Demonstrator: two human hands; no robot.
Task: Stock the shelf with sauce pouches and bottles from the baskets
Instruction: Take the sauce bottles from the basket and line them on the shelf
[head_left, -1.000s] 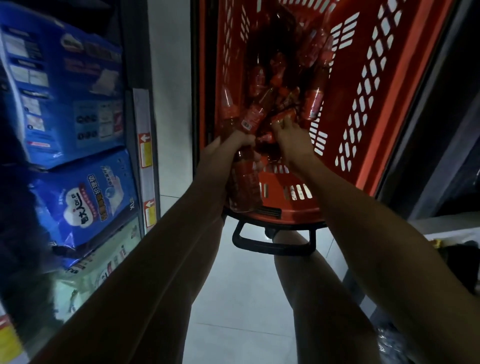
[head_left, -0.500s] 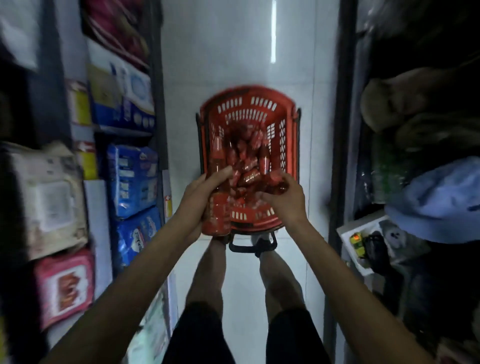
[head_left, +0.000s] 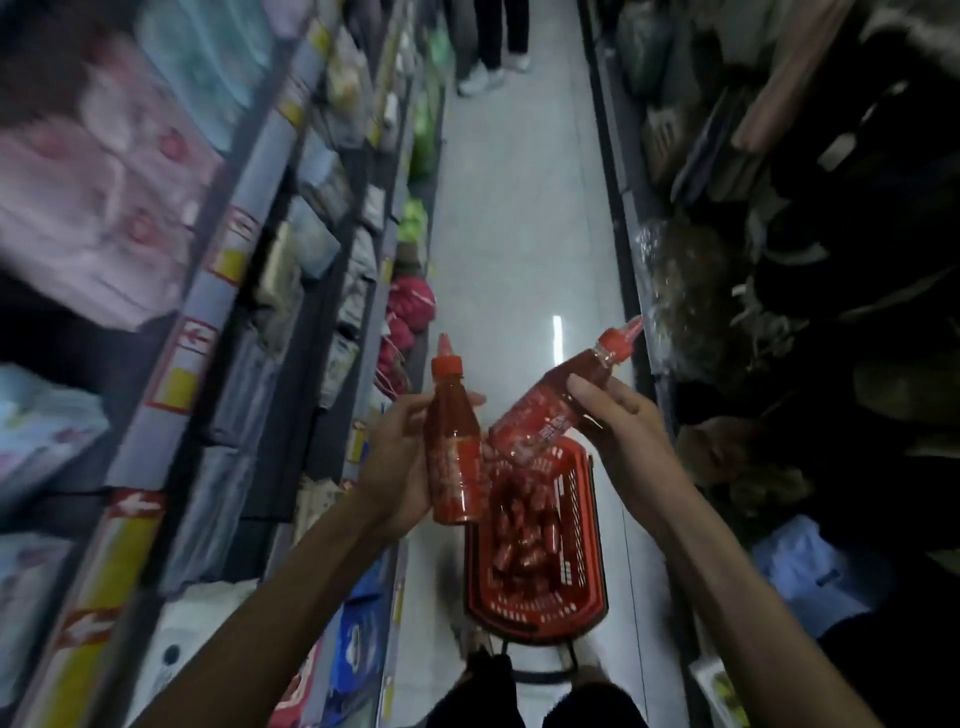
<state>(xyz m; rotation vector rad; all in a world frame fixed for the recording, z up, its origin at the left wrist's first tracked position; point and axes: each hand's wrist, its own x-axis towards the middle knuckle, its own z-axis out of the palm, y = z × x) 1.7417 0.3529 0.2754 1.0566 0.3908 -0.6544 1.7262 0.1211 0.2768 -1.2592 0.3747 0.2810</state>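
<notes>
Both your hands have come up out of the basket since a moment ago, and each one now holds a red bottle in the air. Your left hand (head_left: 397, 460) is wrapped round the left bottle (head_left: 453, 457). That bottle stands almost straight up, with its red cap on top. Your right hand (head_left: 626, 434) grips the right bottle (head_left: 545, 415) near its top half. This one leans, and its cap points up and to the right. The two hands are apart, with the bottles between them. The bottoms of the bottles are very close, but you cannot tell if they touch.

Just under your hands the red basket (head_left: 574, 501) sits on the pale floor (head_left: 519, 234), right in front of your legs. Many more red bottles (head_left: 524, 543) lie piled inside it.

On your left is a long shelf (head_left: 208, 338) full of soft packs — pink, blue and grey ones, all blurry. Yellow and red tags run along its edges. Farther along, low down, are some red bags (head_left: 410, 304). On your right is another shelf (head_left: 631, 234), dark and hard to make out. Far down the aisle somebody stands; only legs and pale shoes (head_left: 488, 75) show.
</notes>
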